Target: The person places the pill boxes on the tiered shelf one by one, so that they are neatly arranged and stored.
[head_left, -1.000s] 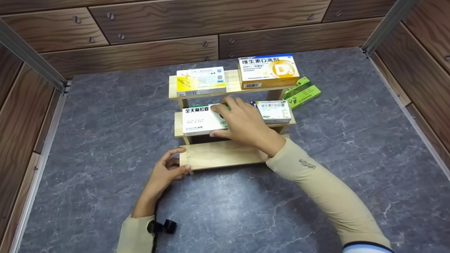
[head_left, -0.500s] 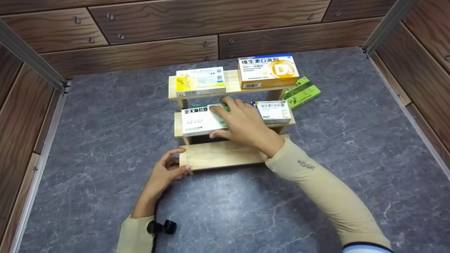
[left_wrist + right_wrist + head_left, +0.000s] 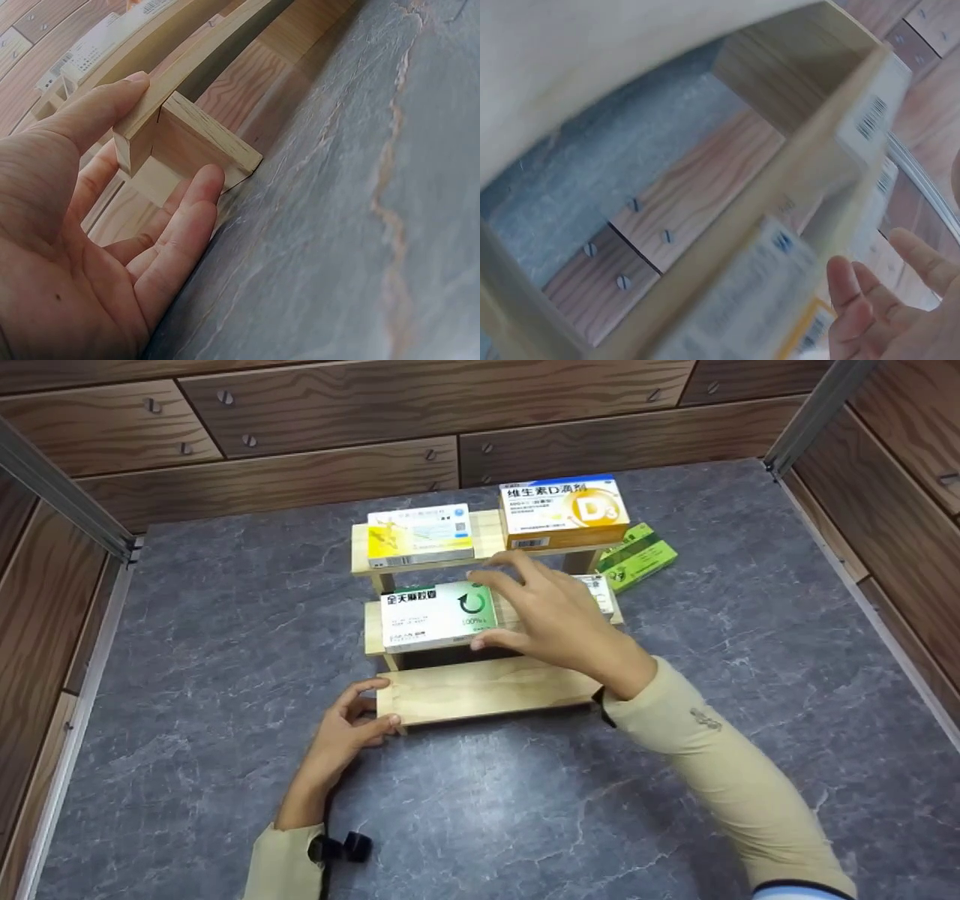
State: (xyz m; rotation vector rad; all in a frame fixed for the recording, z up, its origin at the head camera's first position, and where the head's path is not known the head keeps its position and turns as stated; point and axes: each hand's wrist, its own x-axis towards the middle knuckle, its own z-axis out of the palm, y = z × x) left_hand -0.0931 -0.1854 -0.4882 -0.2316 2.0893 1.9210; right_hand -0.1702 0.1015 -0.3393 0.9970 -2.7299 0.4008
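My left hand [image 3: 349,727] pinches the left end of the lowest step of a three-tier wooden shelf [image 3: 487,690]. In the left wrist view, the thumb of this hand [image 3: 97,202] lies on the board's end. My right hand [image 3: 566,619] hovers over the middle tier with fingers spread and bent, holding nothing. Beside its fingertips, a white and green medicine box [image 3: 431,619] lies on that tier's left part; whether they touch it is unclear. Behind the right hand, a white medicine box [image 3: 602,594] is mostly hidden. In the right wrist view, the right hand's fingers [image 3: 847,281] are empty.
The top tier carries a yellow and white medicine box [image 3: 420,536] and a larger orange and white vitamin D box [image 3: 562,514]. A green box [image 3: 637,559] lies on the grey marbled table [image 3: 225,660] behind the shelf's right side. Wood-patterned walls [image 3: 337,412] enclose the table.
My right hand has let go of the white and green box and moved right, uncovering its green end and arrow mark. The left hand still grips the shelf. The head view has shifted slightly.
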